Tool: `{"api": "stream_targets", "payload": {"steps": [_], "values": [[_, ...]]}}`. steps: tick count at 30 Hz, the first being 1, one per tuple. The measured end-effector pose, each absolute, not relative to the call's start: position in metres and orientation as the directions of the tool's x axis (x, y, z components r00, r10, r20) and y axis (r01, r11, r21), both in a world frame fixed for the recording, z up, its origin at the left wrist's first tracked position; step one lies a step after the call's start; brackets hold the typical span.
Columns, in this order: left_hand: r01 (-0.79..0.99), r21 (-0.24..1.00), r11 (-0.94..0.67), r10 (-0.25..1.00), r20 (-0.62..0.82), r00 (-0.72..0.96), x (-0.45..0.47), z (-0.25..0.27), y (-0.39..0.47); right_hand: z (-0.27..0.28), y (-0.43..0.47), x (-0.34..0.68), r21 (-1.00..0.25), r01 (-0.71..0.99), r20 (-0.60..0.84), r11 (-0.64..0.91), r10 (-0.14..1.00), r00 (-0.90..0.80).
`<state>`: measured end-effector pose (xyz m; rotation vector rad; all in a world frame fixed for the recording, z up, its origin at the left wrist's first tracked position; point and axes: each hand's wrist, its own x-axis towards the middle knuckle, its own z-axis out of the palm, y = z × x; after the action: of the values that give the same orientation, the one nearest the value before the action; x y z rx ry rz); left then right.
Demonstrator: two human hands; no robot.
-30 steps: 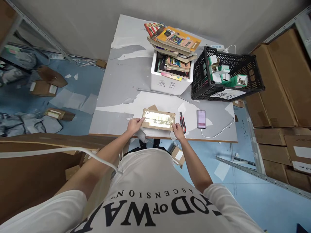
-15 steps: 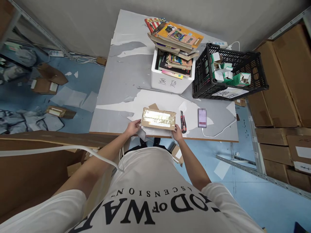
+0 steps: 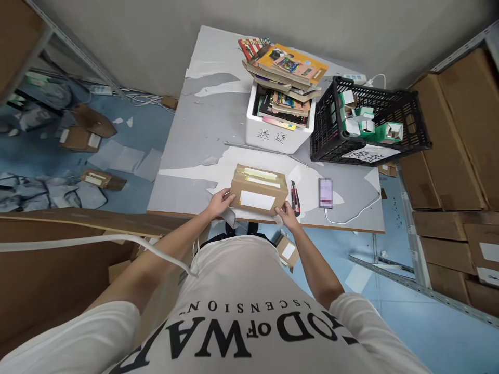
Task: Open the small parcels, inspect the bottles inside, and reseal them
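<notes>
A taped brown cardboard box (image 3: 260, 189) is at the front edge of the table, a white label on the side facing me and tape along its top. My left hand (image 3: 219, 202) grips its left end, thumb on the near corner. At the lower right corner, my right hand (image 3: 287, 214) holds it with fingers closed against the card. Just right of the box lies a red and black utility knife (image 3: 295, 198). Farther right, a phone (image 3: 325, 193) rests on the table with a white cable plugged in.
Behind the box stands a white bin (image 3: 273, 136) heaped with books (image 3: 290, 65). Beside it is a black crate (image 3: 374, 119) holding small green-and-white boxes. Stacked cartons (image 3: 460, 130) line the right side. A white cable (image 3: 97, 239) crosses at lower left.
The box has been turned, so its labelled side now faces me instead of the shiny taped face. Both hands stay on its ends. The whole view has shifted slightly.
</notes>
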<state>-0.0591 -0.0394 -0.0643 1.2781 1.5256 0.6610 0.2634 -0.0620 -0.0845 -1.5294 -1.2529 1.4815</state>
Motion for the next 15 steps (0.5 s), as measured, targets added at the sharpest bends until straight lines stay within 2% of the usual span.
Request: {"api": "stream_targets", "payload": {"steps": [2,4,7,10,15], "values": [[0.536,0.792,0.292,0.939,-0.344,-0.002,-0.058,-0.053,-0.035,-0.076,-0.06,0.264,-0.908,0.242,-0.365,-0.341,0.929,-0.06],[0.67,0.689,0.278,0.937,-0.349,-0.03,-0.056,-0.047,-0.03,-0.068,-0.056,0.262,-0.851,0.383,-0.383,-0.358,0.923,0.011],[0.764,0.581,0.281,0.922,-0.385,-0.046,-0.052,-0.047,-0.024,-0.061,-0.05,0.259,-0.757,0.533,-0.41,-0.378,0.91,0.062],[0.778,0.55,0.303,0.904,-0.425,-0.052,-0.049,-0.053,-0.021,-0.063,-0.047,0.256,-0.743,0.526,-0.447,-0.414,0.892,0.069],[0.729,0.6,0.33,0.905,-0.42,-0.063,-0.046,-0.062,-0.022,-0.073,-0.047,0.255,-0.752,0.496,-0.461,-0.435,0.884,0.076]]}}
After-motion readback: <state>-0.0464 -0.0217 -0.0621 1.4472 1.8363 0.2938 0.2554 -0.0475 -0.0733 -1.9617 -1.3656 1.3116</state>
